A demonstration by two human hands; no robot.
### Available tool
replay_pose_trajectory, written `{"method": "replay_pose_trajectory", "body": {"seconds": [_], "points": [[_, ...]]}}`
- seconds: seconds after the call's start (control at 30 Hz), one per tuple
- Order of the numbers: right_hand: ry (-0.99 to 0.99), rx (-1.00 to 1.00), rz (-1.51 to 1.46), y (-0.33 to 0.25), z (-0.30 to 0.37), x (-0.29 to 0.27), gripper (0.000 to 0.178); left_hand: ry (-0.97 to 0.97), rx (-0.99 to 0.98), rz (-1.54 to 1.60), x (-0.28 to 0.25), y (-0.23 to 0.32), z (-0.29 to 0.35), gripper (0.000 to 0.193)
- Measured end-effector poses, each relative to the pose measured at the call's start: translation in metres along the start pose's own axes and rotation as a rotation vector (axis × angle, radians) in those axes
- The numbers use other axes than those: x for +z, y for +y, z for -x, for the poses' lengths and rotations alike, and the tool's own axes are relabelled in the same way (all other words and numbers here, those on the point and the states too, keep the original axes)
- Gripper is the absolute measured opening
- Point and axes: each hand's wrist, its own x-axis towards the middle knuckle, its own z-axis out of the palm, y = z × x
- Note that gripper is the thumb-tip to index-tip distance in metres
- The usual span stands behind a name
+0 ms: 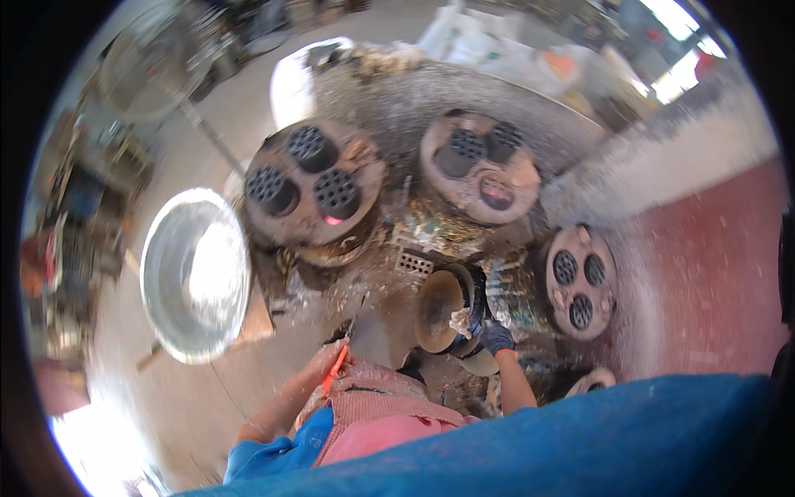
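Note:
My left hand is closed around an orange-handled metal tool; its slim dark tip points away from me, and its exact kind does not show. My right hand, in a dark glove, is closed at the right side of a round brown pan. What its fingers grip is blurred. A crumpled whitish scrap and something blue and dark lie between the glove and the pan. Just beyond the pan sits a pale briquette with holes.
Two round stoves, left and right, hold black honeycomb briquettes, some glowing red. A smaller stove with several briquettes stands by the red-and-white wall. A large metal basin is at the left.

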Motion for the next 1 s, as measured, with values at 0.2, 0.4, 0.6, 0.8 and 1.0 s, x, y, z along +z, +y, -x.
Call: {"method": "replay_pose_trajectory", "body": {"seconds": [0.2, 0.4, 0.6, 0.8, 1.0], "points": [[0.275, -0.171, -0.659, -0.242, 0.093, -0.070, 0.041, -0.304, -0.173, -0.131, -0.025, 0.053, -0.048, 0.046], [0.740, -0.134, -0.647, -0.348, 0.127, -0.127, 0.052, -0.488, -0.272, -0.102, 0.021, 0.059, -0.049, 0.039], [0.955, 0.026, -0.906, -0.352, 0.189, -0.110, 0.043, -0.777, -0.315, -0.171, 0.067, 0.031, -0.009, 0.047], [1.145, 0.073, -0.618, -0.348, 0.269, -0.055, 0.030, -0.714, -0.530, -0.242, 0.103, -0.046, 0.057, 0.050], [1.151, 0.074, -0.923, -0.373, 0.338, -0.016, 0.028, -0.770, -0.598, -0.228, 0.098, -0.118, 0.112, 0.051]]}}
